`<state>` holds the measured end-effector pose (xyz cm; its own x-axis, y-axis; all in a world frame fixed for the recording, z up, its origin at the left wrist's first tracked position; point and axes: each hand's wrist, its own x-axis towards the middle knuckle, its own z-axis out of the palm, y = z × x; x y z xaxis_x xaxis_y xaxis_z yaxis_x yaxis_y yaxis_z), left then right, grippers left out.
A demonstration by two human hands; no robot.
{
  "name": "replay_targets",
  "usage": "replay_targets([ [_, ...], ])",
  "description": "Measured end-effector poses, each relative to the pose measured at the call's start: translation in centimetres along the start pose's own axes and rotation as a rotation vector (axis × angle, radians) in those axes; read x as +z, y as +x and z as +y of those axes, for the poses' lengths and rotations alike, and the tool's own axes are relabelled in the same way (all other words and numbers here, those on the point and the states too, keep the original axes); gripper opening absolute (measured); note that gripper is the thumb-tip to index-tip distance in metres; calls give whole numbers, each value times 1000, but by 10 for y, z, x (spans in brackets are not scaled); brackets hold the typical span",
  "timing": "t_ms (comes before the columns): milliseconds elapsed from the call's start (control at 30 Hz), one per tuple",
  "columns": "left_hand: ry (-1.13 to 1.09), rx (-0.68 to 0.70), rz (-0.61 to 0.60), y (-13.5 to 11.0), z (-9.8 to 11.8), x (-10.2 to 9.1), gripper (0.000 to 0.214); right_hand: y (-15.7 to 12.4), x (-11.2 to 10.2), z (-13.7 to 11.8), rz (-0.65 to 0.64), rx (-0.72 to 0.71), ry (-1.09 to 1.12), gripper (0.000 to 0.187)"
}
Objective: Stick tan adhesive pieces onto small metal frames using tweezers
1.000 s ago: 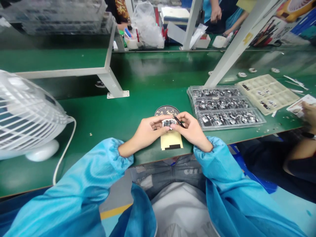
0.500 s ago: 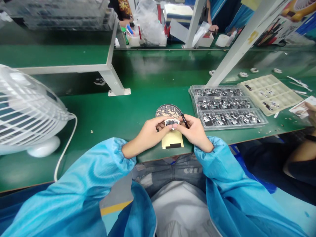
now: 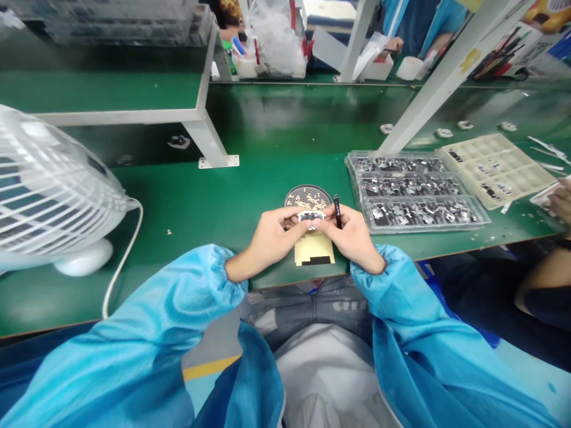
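Slim black tool (image 3: 337, 211) swung upright beside small glossy white part (image 3: 311, 216)

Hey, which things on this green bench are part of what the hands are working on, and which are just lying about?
In hand: small part, pinched between left hand and right hand; black tool in the right hand; yellow sheet beneath them; round mesh disc just behind.
Lying about, untouched: white fan, clear parts tray, beige tray, plastic bag.
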<state>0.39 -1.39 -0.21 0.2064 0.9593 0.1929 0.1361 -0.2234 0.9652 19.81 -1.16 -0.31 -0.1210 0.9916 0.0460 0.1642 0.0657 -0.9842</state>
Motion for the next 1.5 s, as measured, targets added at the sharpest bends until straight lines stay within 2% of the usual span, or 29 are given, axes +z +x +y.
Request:
replay_targets([
  [133, 219, 130, 18, 3, 1, -5, 23, 2, -5, 3, -5, -112, -105, 42],
  [200, 336, 235, 2, 3, 3, -7, 21, 1, -6, 1, 59, -222, -142, 40],
  [267, 414, 302, -21, 2, 3, -9, 21, 0, -6, -1, 120, -363, -198, 27],
  [367, 457, 317, -32, 1, 3, -11, 22, -1, -5, -2, 116, -513, -291, 16],
  [433, 470, 318, -32, 1, 2, -11, 23, -2, -4, -1, 83, -533, -328, 14],
  [733, 507, 331, -44, 2, 0, -12, 23, -3, -5, 12, 77, -665, -415, 10],
  [900, 471, 284, -45, 2, 0, -12, 23, -2, -6, 13, 55, -663, -462, 11],
  [1133, 495, 290, -50, 2, 2, -11, 24, -2, -6, 15, 56, -645, -470, 9],
  [1300, 487, 240, -48, 3, 2, -12, 25, -1, -6, 14, -12, -598, -414, 10],
  [1400, 444, 162, -25, 5, 0, -14, 26, 2, -8, 12, 81, -499, -396, 13],
  [1500, 409, 125, 6, 8, -3, -15, 27, 6, -10, 10, 145, -428, -552, 18],
])
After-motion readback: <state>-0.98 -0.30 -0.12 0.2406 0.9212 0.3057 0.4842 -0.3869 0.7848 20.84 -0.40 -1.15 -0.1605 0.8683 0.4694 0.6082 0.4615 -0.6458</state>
